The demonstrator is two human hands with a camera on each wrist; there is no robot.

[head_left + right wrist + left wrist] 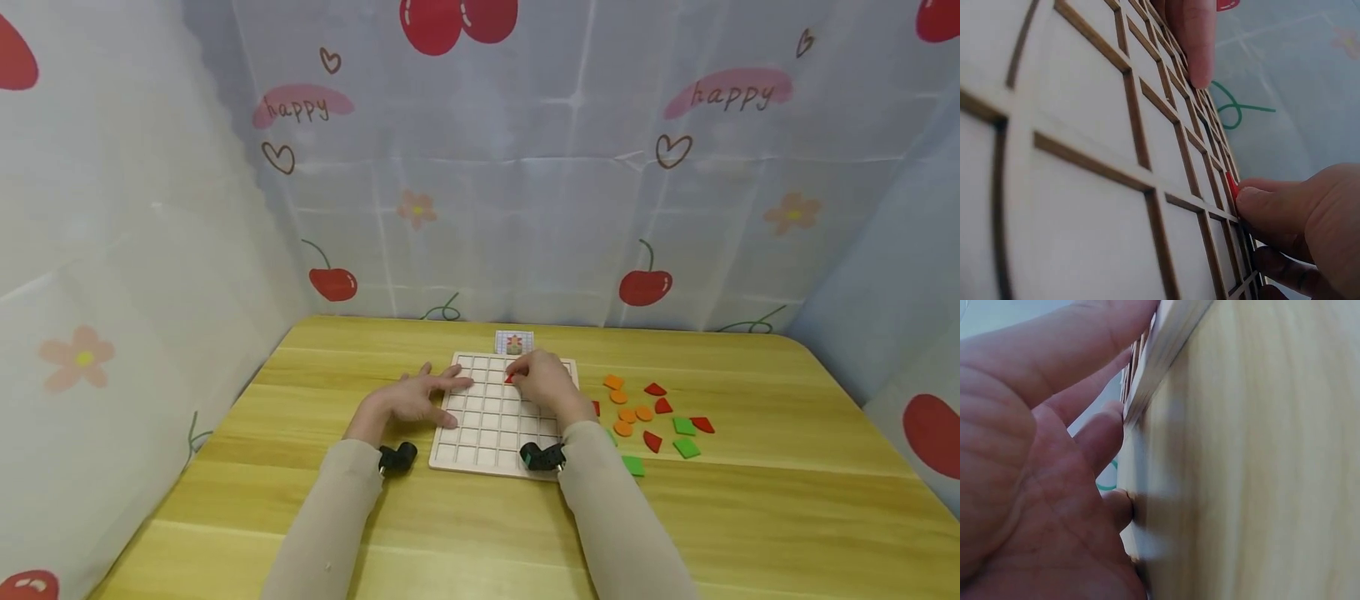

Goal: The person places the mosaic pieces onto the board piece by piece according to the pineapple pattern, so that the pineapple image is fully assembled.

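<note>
A wooden grid board with square recesses lies on the table. My right hand pinches a red quarter-circle piece at one of the board's upper cells; in the right wrist view the red piece shows between thumb and fingers, close to the grid. Spread over the board's left edge, my left hand rests with its fingers extended. In the left wrist view that hand touches the board's side. Part of the board is hidden under the right hand and forearm.
Right of the board lie loose orange pieces, red quarter-circles and green squares. A small pattern card sits behind the board's far edge. Printed curtains stand behind and beside the table.
</note>
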